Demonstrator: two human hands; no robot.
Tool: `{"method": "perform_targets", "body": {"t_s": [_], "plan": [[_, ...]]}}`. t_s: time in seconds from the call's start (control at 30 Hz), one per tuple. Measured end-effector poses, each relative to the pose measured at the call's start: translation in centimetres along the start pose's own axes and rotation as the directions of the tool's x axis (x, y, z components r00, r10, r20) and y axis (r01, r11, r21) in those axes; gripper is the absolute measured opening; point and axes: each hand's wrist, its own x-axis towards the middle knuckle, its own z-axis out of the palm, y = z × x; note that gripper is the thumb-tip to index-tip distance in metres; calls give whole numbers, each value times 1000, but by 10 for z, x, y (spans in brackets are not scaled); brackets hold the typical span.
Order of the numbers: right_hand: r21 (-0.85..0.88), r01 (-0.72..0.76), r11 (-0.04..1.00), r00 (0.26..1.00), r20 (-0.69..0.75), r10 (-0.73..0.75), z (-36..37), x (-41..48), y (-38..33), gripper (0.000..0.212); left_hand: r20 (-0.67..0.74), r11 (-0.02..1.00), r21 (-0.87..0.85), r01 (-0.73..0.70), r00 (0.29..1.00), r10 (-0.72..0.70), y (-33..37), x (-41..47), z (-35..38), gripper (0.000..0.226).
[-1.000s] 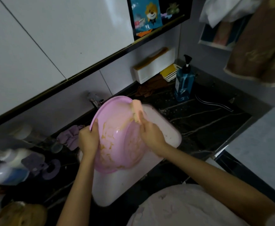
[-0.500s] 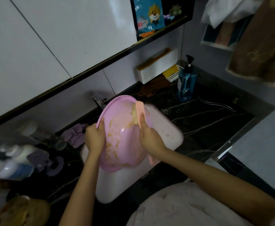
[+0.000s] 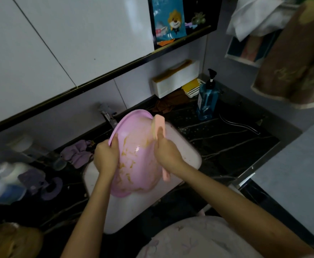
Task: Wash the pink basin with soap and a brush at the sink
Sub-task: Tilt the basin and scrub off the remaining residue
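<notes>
bottles (image 3: 1, 181) blurred | brush (image 3: 159, 127) bristles hidden | faucet (image 3: 107, 116) part-hidden

Dim room: white wall panels (image 3: 63, 43) above a black marble counter (image 3: 232, 146).

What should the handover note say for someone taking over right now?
Left hand: grip shut on the near-left rim of the round pink plastic basin, holding it tilted on edge over the white rectangular sink.
Right hand: grip shut on the peach-pink plastic scrubbing brush, head against the basin's upper right rim.
Done: yellowish suds streak the basin's inner wall.
Left: finish scrubbing, then rinse; no water is visibly running from the chrome faucet.
The blue pump bottle stands on the dark marbled counter, to the right.
</notes>
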Motion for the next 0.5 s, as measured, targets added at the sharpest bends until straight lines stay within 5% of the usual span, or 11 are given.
{"method": "perform_targets", "body": {"t_s": [0.13,0.3,0.5], "plan": [[-129,183,975,982,69,-175,13,-37,7,65,-1,1000,-9,30,1000,-30,-2,-2,-4,49],[-78,-79,994,996,-44,75,-11,26,8,61,26,999,-41,20,999,-19,4,-8,-2,49],[-214,294,931,952,149,-267,0,-38,7,64,43,996,-87,23,999,-20,-6,-12,-3,51]]}}
